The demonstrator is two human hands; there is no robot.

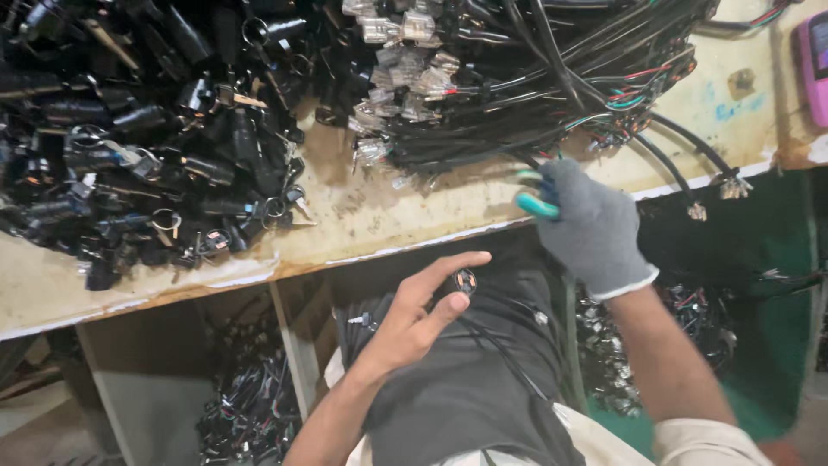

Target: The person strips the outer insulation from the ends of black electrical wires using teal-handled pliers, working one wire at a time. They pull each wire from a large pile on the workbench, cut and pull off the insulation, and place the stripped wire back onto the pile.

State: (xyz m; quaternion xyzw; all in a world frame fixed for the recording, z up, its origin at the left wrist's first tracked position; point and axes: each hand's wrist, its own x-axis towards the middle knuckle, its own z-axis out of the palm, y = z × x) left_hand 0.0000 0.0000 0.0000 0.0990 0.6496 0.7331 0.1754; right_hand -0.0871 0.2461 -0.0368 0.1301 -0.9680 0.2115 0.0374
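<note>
My bare left hand (418, 315) is below the bench edge, above my lap, with a small round black part (465, 280) on a thin black cable pinched between fingertips and thumb. My right hand (591, 224), in a grey knit glove, is at the bench's front edge, closed around a tool with teal handles (535, 205). The tool's tip points into a bundle of black wire harnesses (535, 78) with clear plastic connectors (405, 69).
A heap of black lock parts with keys and rings (147, 129) covers the left of the worn wooden bench (397, 220). A pink device (812, 52) lies at the far right. More wire harnesses (246, 397) fill the shelf under the bench.
</note>
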